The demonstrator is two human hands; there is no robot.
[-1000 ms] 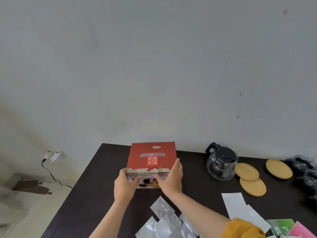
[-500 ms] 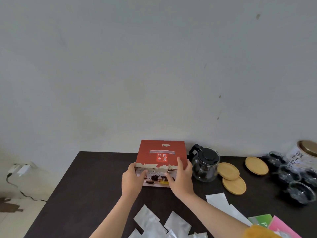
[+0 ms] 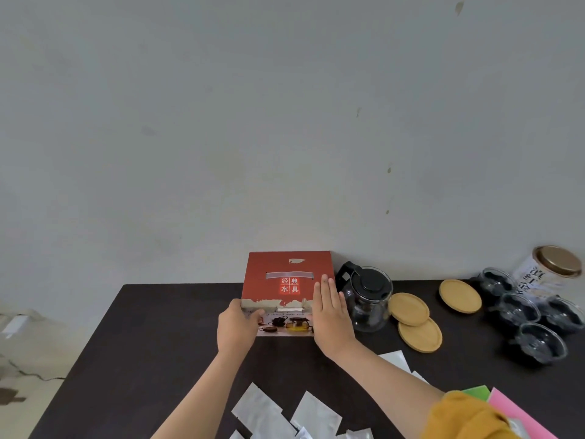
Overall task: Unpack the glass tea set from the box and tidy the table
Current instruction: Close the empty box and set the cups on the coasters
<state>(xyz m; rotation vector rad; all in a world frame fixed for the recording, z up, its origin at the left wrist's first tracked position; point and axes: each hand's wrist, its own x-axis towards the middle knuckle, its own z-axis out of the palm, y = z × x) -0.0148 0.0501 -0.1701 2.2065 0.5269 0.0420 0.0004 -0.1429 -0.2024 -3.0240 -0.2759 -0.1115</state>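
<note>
Both my hands hold the red box (image 3: 286,280), picture side facing me: left hand (image 3: 236,326) gripping its near-left corner, right hand (image 3: 330,315) flat, fingers together, along its right side.

I counted one red cardboard box (image 3: 286,277), one glass teapot (image 3: 367,299), three round wooden coasters (image 3: 408,308), four glass cups (image 3: 519,310), one gold-lidded tin (image 3: 547,270).

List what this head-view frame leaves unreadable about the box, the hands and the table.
- Red box: contents hidden by closed top.
- Left hand fingertips: wrapped round the box corner.
- Silver sachets: cut off by bottom edge.
- Tin label: too small.
</note>
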